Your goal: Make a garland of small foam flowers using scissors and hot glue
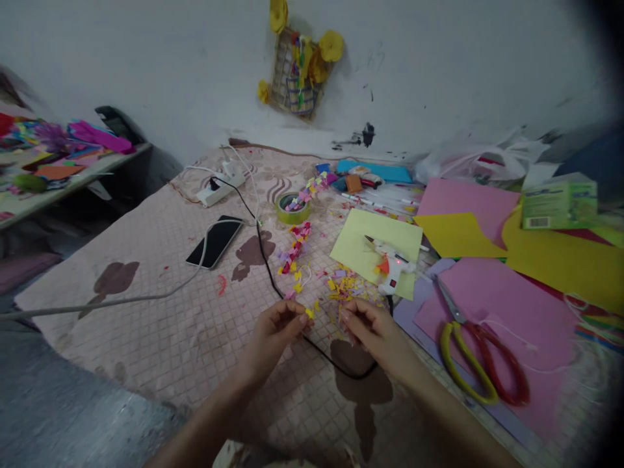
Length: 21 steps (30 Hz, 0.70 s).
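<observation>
My left hand [283,331] pinches a small yellow paper piece [310,313] at the near end of a garland [296,250] of pink, red and yellow bits. The garland runs away from me past a roll of tape [292,208]. My right hand [365,325] is closed, thumb against fingers, beside a heap of tiny yellow and pink paper pieces [348,286]; what it holds, if anything, is too small to tell. Beyond that hand a white glue gun [394,276] with a small red light lies on a pale yellow sheet [353,234].
Scissors [458,315] with yellow and red handles lie on pink paper [526,338] at the right. A black cable [268,260] runs beneath my hands. A phone [214,242] and a power strip [221,187] are at the left. A green box [559,203] stands back right.
</observation>
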### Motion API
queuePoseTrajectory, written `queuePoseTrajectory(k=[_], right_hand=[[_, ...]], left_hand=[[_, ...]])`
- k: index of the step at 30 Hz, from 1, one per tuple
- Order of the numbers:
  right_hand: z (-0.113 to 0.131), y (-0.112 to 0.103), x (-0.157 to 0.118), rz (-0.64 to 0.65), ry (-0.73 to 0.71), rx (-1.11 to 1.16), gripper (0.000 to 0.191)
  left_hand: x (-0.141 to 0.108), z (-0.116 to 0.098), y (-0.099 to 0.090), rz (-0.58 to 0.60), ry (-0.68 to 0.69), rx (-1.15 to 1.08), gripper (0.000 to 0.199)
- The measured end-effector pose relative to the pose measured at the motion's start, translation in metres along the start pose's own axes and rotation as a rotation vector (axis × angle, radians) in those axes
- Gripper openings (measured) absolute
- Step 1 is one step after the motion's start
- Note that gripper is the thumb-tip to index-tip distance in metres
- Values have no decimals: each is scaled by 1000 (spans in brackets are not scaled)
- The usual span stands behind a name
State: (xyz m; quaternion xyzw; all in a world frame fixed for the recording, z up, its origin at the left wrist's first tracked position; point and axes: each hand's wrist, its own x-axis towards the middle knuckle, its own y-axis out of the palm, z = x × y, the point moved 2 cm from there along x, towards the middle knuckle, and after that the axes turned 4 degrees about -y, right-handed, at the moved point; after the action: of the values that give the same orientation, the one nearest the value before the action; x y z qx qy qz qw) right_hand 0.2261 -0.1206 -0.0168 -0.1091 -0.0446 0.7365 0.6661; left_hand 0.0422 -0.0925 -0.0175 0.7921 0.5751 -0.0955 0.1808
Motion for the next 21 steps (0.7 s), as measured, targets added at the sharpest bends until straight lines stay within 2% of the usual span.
queuePoseTrajectory(k=[5,13,21], right_hand=[[2,-1,0,-11,2,4,24],[-6,1,0,22,-46,-20,23],[2,2,0,20,-73,-97,22]], left_hand=[[0,3,4,42,-101,-105,20],[-6,5,0,41,-141,-40,21],[-5,8,-7,-10,-87,-66,20]])
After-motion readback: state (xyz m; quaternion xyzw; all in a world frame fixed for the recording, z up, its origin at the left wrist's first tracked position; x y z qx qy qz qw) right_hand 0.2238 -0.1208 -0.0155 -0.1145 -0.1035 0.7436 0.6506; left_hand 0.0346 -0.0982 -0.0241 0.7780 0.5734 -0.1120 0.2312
